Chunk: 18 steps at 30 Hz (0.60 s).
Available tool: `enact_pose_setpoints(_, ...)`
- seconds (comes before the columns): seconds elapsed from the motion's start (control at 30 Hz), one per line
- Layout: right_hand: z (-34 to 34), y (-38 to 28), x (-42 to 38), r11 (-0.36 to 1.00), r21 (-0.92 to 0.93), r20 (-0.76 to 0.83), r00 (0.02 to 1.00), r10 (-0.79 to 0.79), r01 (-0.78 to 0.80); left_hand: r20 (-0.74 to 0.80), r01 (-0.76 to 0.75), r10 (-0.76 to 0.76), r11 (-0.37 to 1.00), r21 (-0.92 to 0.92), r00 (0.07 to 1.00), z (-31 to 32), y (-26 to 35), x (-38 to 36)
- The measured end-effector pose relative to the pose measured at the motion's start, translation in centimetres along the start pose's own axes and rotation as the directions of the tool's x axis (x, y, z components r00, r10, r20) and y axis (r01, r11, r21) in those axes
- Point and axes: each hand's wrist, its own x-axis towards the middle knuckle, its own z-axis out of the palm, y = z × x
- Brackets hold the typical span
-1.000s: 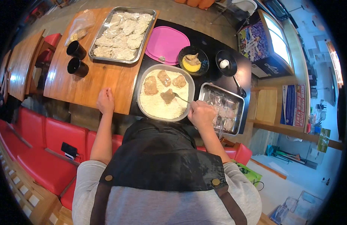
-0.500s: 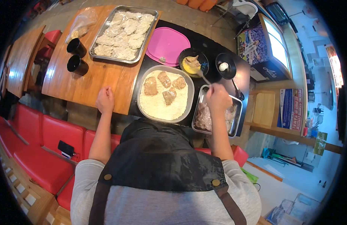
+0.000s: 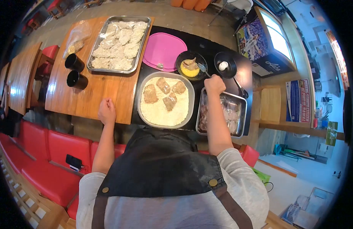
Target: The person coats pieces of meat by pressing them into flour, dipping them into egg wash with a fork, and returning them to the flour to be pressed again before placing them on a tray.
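Note:
My right hand [image 3: 214,84] is closed on a fork [image 3: 202,68], whose tines are at the right side of a black bowl [image 3: 180,65] with yellow egg liquid [image 3: 190,72] and a piece of meat [image 3: 189,63]. Below that hand is a metal tray of raw meat [image 3: 230,110]. My left hand [image 3: 107,111], loosely curled with nothing visible in it, rests at the wooden table's near edge. Between my hands, a square container [image 3: 139,100] holds pale crumbs [image 3: 157,113] with several coated meat pieces [image 3: 169,102] on top.
A large metal tray [image 3: 93,64] of coated pieces stands at the back left, beside a plastic bag [image 3: 78,34] and two black cups [image 3: 77,79]. A pink lid [image 3: 165,49] lies behind the container. A black pan [image 3: 229,68] holds a white egg [image 3: 223,66].
My right hand has moved up and slightly left with the fork, whose tines now show at the bowl's right side. The whole view has shifted slightly. My left hand keeps its pose.

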Motion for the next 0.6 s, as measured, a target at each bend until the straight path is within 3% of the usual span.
enact_pose_setpoints(0.03, 0.5, 0.1, 0.2, 1.0, 0.004, -0.004, 1.0, 0.004, -0.004, 0.01, -0.01, 0.009, 1.0, 0.029, 1.0, -0.1, 0.0, 0.0)
enact_pose_setpoints(0.13, 2.0, 0.6, 0.4, 0.961, 0.267, 0.095, 0.994, 0.054, -0.078, 0.003, -0.034, 0.034, 0.998, 0.055, 0.999, -0.4, 0.1, 0.0)
enact_pose_setpoints(0.27, 2.4, 1.8, 0.7, 0.971, 0.235, 0.197, 0.98, -0.002, -0.046, 0.01, -0.015, 0.015, 1.0, 0.013, 1.0, 0.1, -0.4, 0.0)
enact_pose_setpoints(0.33, 2.6, 2.5, 0.1, 0.971, 0.222, -0.014, 0.996, -0.086, 0.087, 0.041, -0.015, 0.015, 1.0, 0.014, 0.999, -0.1, -0.4, -0.1)
enact_pose_setpoints(0.37, 2.6, 3.1, -0.2, 0.972, 0.222, -0.018, 0.997, -0.07, 0.073, 0.066, -0.001, -0.001, 1.0, 0.024, 0.998, -0.1, -0.3, 0.0)
enact_pose_setpoints(0.4, 2.0, 3.6, -0.9, 0.957, 0.25, -0.167, 0.98, -0.108, 0.148, 0.073, -0.012, 0.011, 1.0, 0.02, 0.997, -0.2, 0.0, 0.1)
enact_pose_setpoints(0.43, 1.8, 4.1, -1.7, 0.938, 0.263, -0.31, 0.94, -0.141, 0.228, 0.093, 0.016, -0.018, 1.0, 0.027, 0.996, -0.5, 0.3, 0.1)
enact_pose_setpoints(0.47, 1.5, 4.8, -2.6, 0.863, 0.275, -0.52, 0.82, -0.237, 0.424, 0.113, 0.046, -0.05, 0.998, 0.037, 0.992, -0.7, 0.4, 0.2)
enact_pose_setpoints(0.53, -0.8, 4.4, -6.9, 0.809, 0.482, -0.294, 0.932, -0.212, 0.336, 0.099, 0.038, -0.04, 0.999, 0.022, 0.994, -0.6, 0.1, 0.2)
enact_pose_setpoints(0.6, -2.6, 3.0, -12.0, 0.78, 0.566, -0.002, 0.946, -0.324, 0.268, 0.087, 0.028, -0.028, 1.0, 0.001, 0.996, -0.4, -0.3, 0.1)
